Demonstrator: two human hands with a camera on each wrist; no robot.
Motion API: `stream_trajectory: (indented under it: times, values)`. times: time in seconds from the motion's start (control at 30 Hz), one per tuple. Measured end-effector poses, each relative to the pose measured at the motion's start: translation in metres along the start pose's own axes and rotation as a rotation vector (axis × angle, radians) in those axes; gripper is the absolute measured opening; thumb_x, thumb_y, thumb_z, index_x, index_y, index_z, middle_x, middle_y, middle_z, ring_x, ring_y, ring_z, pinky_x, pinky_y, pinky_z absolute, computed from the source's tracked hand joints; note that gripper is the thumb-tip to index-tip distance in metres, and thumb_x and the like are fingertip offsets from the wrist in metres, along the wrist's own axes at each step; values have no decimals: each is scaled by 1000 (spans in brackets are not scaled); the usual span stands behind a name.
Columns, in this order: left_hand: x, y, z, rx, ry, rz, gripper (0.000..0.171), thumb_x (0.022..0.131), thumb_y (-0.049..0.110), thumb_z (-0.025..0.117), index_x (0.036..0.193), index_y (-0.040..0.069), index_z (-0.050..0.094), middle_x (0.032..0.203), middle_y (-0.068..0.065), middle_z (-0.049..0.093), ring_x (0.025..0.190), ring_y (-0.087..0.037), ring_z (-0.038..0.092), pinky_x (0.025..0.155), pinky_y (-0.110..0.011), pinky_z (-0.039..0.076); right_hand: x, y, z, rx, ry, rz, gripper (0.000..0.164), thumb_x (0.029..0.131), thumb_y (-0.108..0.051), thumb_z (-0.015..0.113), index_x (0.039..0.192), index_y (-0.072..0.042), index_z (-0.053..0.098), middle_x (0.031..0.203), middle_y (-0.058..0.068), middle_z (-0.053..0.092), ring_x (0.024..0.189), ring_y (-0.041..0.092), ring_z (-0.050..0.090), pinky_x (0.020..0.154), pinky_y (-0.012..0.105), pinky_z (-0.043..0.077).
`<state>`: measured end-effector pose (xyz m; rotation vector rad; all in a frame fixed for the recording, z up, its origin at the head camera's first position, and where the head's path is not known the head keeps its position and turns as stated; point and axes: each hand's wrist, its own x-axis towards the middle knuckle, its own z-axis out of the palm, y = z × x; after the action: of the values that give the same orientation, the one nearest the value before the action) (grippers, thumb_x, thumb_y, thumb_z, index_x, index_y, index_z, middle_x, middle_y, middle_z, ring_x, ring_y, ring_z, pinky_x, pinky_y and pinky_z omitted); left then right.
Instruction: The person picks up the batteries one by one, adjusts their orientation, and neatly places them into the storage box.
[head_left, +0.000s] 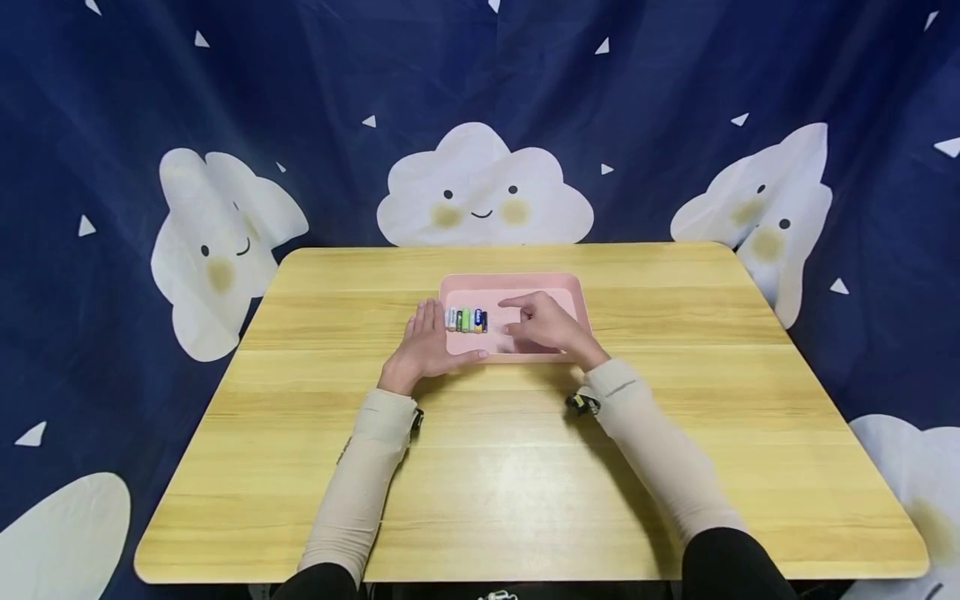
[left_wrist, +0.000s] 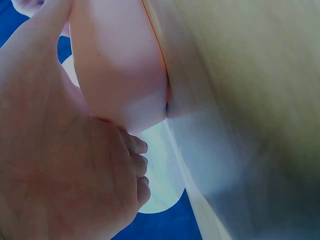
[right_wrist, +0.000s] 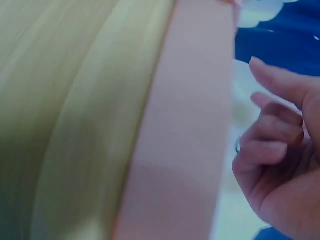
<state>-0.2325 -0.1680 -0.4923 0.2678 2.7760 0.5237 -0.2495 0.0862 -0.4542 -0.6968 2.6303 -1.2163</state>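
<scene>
A shallow pink tray (head_left: 510,278) lies on the wooden table, with several small batteries (head_left: 467,321) in a side-by-side row at its left end. They stand lengthwise away from me, in white, green, blue and dark colours. My left hand (head_left: 426,346) rests against the tray's left side, fingers straight and thumb stretched along the front rim. In the left wrist view its palm lies at the corner of the tray wall (left_wrist: 120,65). Over the tray, just right of the batteries, hovers my right hand (head_left: 547,323). Its forefinger and thumb are spread apart, the other fingers loosely bent, nothing between them.
The wooden table (head_left: 480,475) extends around the tray on all sides. Behind it hangs a dark blue cloth (head_left: 330,75) printed with white smiling clouds. Dark straps with small devices (head_left: 582,405) sit at the wrists.
</scene>
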Motion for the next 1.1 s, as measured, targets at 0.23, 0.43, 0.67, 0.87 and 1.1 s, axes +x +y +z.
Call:
stream_trajectory:
  times: [0.23,0.43,0.67,0.87,1.1]
  values:
    - [-1,0,-1,-8,14,-2,143,77,91,55,163,0,-13,173,-21,-16,162,-34,-16,134,-51,1,-34,4,-37,25,-3,-70,46,91,-8,78,134,2,67,57,-4,40,50,5,35,53,21,34]
    - [-1,0,0,-7,10,1,143,77,91,55,163,0,-14,173,-21,-16,162,-34,-17,134,-51,-1,-75,12,-68,31,-53,-66,47,94,-5,74,139,-1,63,65,-1,43,57,6,36,55,21,35]
    - [-5,3,-3,3,2,-2,142,78,91,53,163,0,-14,173,-22,-17,162,-34,-18,133,-51,-2,-128,34,-94,7,-104,-131,52,91,-2,77,141,-1,62,69,-5,42,61,2,36,54,23,35]
    - [-4,4,-1,23,-1,1,142,77,91,54,163,1,-15,172,-20,-20,161,-33,-20,133,-51,-3,-170,54,-110,-10,-126,-122,52,91,-8,79,140,-2,63,69,-4,43,61,1,38,54,25,37]
    - [-1,1,-1,40,18,1,142,77,91,54,163,1,-14,172,-20,-21,162,-33,-19,134,-51,0,-209,69,-115,33,-211,-180,55,89,-2,78,140,5,60,67,5,42,57,8,39,52,23,39]
